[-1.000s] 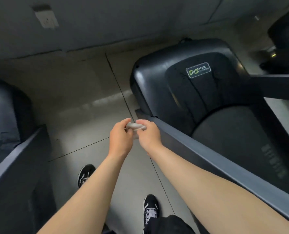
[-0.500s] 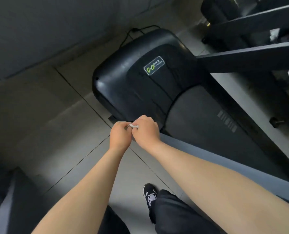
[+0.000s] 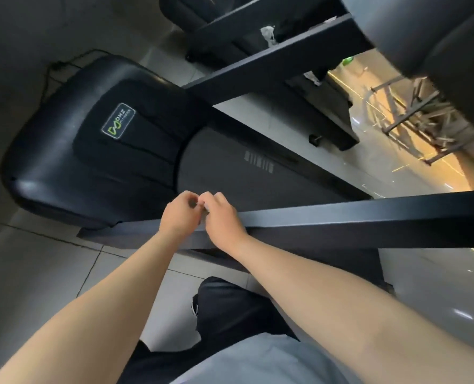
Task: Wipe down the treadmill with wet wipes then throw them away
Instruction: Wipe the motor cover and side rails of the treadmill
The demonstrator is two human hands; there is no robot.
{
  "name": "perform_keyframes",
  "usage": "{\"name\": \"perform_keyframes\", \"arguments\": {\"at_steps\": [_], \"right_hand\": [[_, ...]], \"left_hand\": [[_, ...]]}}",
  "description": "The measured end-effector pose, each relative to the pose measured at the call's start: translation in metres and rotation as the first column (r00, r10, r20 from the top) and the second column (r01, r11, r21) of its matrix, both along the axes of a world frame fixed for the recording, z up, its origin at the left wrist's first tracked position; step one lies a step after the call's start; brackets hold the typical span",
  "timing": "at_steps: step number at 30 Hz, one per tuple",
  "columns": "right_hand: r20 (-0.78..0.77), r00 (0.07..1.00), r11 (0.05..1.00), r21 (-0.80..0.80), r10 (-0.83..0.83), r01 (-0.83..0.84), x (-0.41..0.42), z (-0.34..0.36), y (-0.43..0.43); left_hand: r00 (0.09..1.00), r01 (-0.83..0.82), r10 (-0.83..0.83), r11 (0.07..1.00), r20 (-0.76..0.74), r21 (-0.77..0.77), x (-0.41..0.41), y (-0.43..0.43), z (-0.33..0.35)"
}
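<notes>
Two hands meet over the side rail (image 3: pixel 341 220) of the treadmill (image 3: pixel 230 170).
The left hand (image 3: pixel 179 214) and right hand (image 3: pixel 222 220) both curl their fingers round a small pale wet wipe (image 3: pixel 206 209), mostly hidden between them, just above the rail, near the black motor cover (image 3: pixel 64 162).

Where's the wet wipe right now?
Centre of the head view: the wet wipe is pinched between the left hand and right hand, just above the treadmill's dark rail.
</notes>
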State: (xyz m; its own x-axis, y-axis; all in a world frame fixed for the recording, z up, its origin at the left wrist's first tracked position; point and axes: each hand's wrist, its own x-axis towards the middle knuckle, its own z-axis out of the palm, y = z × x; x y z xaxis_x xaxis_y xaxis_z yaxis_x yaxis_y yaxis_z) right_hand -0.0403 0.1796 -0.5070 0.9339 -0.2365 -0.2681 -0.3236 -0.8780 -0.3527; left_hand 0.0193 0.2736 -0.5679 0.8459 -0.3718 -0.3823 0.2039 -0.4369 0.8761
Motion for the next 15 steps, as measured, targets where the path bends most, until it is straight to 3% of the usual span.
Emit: {"name": "perform_keyframes", "arguments": {"at_steps": [6, 11, 15], "right_hand": [[0.107, 0.982, 0.955, -0.236, -0.156, 0.178, -0.034, 0.043, -0.068], [0.283, 0.946, 0.902, -0.348, -0.159, 0.256, -0.061, 0.085, -0.098], [0.453, 0.879, 0.782, -0.491, -0.147, 0.384, -0.094, 0.117, -0.125]], "left_hand": [[0.976, 0.21, -0.194, 0.961, 0.101, -0.181, -0.025, -0.074, 0.039], [0.948, 0.307, -0.256, 0.893, 0.189, -0.329, -0.047, -0.126, 0.094], [0.897, 0.436, -0.354, 0.807, 0.265, -0.398, -0.067, -0.153, 0.137]]}}
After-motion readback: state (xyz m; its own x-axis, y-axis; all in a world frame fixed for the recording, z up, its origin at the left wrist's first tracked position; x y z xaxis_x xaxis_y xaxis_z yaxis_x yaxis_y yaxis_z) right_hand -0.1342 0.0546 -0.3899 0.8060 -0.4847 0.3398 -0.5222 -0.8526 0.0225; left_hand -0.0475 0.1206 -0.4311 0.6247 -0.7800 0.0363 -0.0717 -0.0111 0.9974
